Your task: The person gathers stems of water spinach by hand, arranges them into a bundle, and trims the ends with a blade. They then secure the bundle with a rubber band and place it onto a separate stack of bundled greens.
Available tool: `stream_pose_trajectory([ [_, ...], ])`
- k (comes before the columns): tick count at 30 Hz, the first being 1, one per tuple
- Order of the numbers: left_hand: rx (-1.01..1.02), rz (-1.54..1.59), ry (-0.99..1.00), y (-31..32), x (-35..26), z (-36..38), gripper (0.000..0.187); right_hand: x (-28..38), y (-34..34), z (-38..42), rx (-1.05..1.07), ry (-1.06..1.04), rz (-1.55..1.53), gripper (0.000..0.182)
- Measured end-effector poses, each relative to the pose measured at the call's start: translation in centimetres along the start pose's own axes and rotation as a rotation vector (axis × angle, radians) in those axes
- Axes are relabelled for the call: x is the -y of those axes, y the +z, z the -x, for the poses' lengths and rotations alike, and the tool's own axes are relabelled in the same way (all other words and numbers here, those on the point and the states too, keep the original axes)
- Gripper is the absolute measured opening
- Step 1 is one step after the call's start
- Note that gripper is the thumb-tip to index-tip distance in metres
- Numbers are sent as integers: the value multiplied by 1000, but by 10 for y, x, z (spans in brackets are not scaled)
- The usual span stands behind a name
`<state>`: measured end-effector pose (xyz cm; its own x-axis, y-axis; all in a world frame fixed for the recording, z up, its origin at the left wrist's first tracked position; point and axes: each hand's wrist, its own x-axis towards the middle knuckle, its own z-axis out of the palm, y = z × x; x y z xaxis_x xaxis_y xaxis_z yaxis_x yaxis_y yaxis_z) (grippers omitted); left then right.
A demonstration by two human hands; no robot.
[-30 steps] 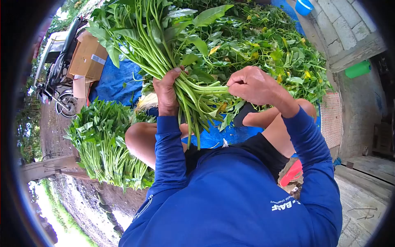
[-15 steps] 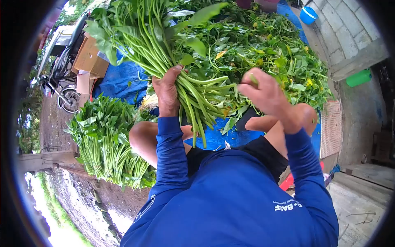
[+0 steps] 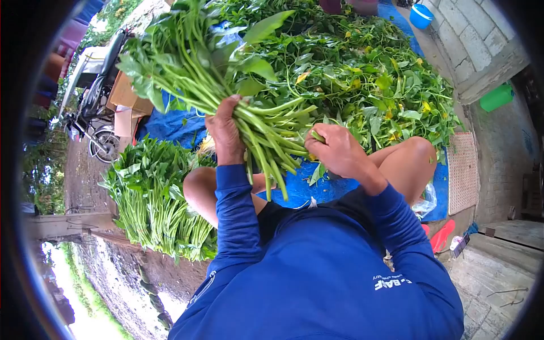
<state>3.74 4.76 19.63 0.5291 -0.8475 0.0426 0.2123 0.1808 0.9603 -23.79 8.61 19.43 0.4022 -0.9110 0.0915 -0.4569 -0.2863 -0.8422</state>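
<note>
My left hand is wrapped round a thick bunch of leafy greens that looks like water spinach. Its leaves fan out to the upper left, while the pale cut stem ends point down and to the right. Beside those ends, my right hand is closed, with a short piece of green stem showing between thumb and fingers. Beyond both hands spreads a large heap of loose greens, some leaves yellow.
Stacked bundles of the same greens lie left of my knee. Blue tarp shows under my legs. Further off are a cardboard box, a motorcycle, a blue bucket, a green container and a block wall.
My right hand has moved left and down, from over the heap to beside the stem ends. The bunch stays in my left hand, slightly lower and to the left. The view has shifted a little.
</note>
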Motion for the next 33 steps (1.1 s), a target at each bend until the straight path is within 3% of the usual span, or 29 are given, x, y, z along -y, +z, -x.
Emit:
stream_pose_trajectory([
  [3, 29, -176, 98, -17, -6, -5, 30, -46, -57, -20, 104, -9, -126, 23],
  [4, 47, -147, 69, -19, -12, -7, 30, -46, -93, -27, -4, 64, 26, 26],
  [5, 56, -123, 42, -24, -19, -11, 30, -77, -126, -39, -98, 95, -13, 37],
  [7, 68, -136, 73, -26, -38, -18, 30, -98, -193, -22, -482, 269, 683, 79],
  [8, 93, -182, 137, -29, -48, -28, 31, -117, -232, -16, -721, 23, 682, 79],
  [9, 106, -228, 196, -37, -56, -37, 33, -58, -259, 9, -732, 133, 227, 75],
  [10, 107, -295, 235, -44, -63, -47, 36, -15, -278, 43, -716, 104, -191, 64],
  [12, 125, -465, 310, -54, -80, -71, 42, 47, -282, 115, -851, -345, -515, 29],
  [13, 140, -571, 351, -57, -91, -81, 45, 71, -277, 141, -860, -512, -565, 29],
  [15, 281, -618, 588, -50, -112, -102, 41, 102, -266, 176, -795, -646, -510, 29],
  [16, 275, -700, 594, -46, -120, -115, 40, 111, -259, 184, -741, -657, -457, 29],
  [17, 268, -787, 605, -44, -128, -131, 39, 114, -251, 187, -685, -629, -398, 29],
  [19, 521, -993, 734, -52, -150, -174, 45, 111, -234, 187, -561, -510, -245, 29],
  [21, 400, -1554, 630, -10, -197, -136, 58, 96, -212, 180, -427, -380, -117, 30],
  [23, 561, -1487, 590, -9, -202, -143, 59, 85, -190, 169, -312, -291, -51, 30],
  [27, 659, -1922, 524, 15, -216, -121, 52, 74, -163, 155, -175, -216, 4, 30],
  [29, 725, -1984, 513, 12, -215, -119, 50, 71, -156, 152, -142, -211, 9, 30],
  [33, 675, -2063, 376, 6, -219, -101, 50, 69, -149, 147, -104, -216, 4, 31],
])
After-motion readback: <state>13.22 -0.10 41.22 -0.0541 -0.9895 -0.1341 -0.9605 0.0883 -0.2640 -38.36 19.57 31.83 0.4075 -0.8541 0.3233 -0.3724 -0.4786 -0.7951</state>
